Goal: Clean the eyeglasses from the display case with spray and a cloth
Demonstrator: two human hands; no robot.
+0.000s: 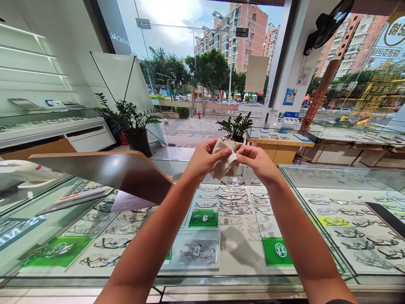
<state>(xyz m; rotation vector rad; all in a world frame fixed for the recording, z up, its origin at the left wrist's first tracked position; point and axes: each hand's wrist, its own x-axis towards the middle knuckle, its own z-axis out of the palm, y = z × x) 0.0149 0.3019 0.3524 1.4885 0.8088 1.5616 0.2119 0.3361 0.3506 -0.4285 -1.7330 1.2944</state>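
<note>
Both my arms reach out over a glass display counter. A crumpled beige cloth [224, 162] is gripped in my left hand [207, 156], its thumb pressing on the front and its loose folds hanging down. My right hand [255, 159] is closed in a pinch at the cloth's right edge, fingertips touching it. What lies between those fingertips is mostly hidden by the cloth. A thin curved rim, like that of eyeglasses, shows just under the right fingers; I cannot tell if it is held or lies in the case behind.
Rows of eyeglasses [233, 197] lie inside the glass counter [237, 280]. On its left are a brown-backed mirror or board [110, 173] and a calculator [76, 196]; a dark phone [384, 217] is at right. Potted plants [139, 141] and a wooden-sided display table [278, 143] stand beyond.
</note>
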